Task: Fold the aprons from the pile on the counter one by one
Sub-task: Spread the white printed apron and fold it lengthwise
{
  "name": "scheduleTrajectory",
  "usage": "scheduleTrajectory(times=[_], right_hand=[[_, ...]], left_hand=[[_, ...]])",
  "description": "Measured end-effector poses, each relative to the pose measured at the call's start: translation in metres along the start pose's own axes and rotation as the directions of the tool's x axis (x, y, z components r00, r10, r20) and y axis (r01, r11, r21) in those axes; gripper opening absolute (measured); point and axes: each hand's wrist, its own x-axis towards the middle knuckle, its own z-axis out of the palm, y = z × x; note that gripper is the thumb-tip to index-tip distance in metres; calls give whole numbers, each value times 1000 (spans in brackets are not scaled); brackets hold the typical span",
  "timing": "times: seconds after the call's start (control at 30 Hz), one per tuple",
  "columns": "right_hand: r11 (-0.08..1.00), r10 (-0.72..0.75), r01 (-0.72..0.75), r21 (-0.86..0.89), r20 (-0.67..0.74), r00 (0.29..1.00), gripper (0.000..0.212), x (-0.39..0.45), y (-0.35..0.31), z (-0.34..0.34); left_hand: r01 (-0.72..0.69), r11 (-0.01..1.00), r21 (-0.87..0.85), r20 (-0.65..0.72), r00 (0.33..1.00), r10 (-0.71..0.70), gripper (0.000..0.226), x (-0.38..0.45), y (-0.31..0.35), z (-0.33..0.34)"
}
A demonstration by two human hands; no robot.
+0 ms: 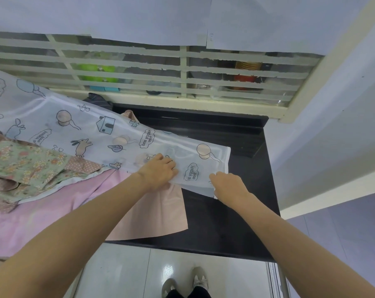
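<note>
White printed apron [100, 134] is lying stretched from the counter's [242, 203] left edge toward its right edge, w/ cartoon rabbits, houses & "Happy and free" bubbles on it. Left hand [158, 171] is pressing down on the apron's near edge, fingers bent over the cloth; can't tell if it's pinching. Right hand [227, 186] is gripping the apron's near right corner, fingers curled round the hem. Under it, a pink apron [38, 220] is spreading along the counter's front edge, & a peach one [158, 214] is sitting beside it. Floral green apron [25, 166] is lying bunched at the left edge.
</note>
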Motion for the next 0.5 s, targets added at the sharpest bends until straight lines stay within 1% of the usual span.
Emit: scheduleTrajectory(times=[0.1, 0.17, 0.2, 0.23, 0.3, 0.33, 0.4, 0.43, 0.47, 0.5], right_hand=[[1000, -10, 10, -1, -13, 1000, 19, 4, -6, 0], [1000, -20, 20, -16, -20, 1000, 23, 5, -8, 1], [999, -31, 30, -30, -35, 999, 25, 5, -8, 2], [998, -56, 53, -45, -51, 997, 27, 6, -7, 2], [989, -137, 131, -75, -81, 987, 30, 4, -3, 1], [978, -191, 183, -97, -81, 978, 30, 2, 0, 0], [950, -286, 278, -143, -39, 957, 27, -2, 4, -4], [929, -329, 316, -195, -39, 944, 22, -3, 5, -6], [909, -358, 332, -251, -64, 932, 18, -2, 6, -5], [908, -367, 332, -254, -103, 925, 23, -2, 5, -5]], left_hand=[[-26, 1000, 0, 45, 999, 26, 40, -7, -8, 5], [-21, 1000, 3, 26, 999, 21, 39, -7, -9, 7], [-21, 1000, -3, -3, 1000, 21, 38, -7, -7, 7], [-35, 999, 3, -72, 997, 35, 36, -6, -3, 7], [-76, 997, 32, -285, 955, 82, 35, -2, 3, 6], [-98, 994, 43, -351, 930, 106, 35, 0, 5, 6], [-147, 988, 47, -390, 908, 154, 34, 5, 9, 8], [-174, 984, 46, -398, 900, 177, 35, 7, 12, 10], [-199, 979, 42, -393, 897, 200, 36, 7, 15, 9], [-215, 976, 32, -397, 894, 210, 37, 7, 17, 12]])
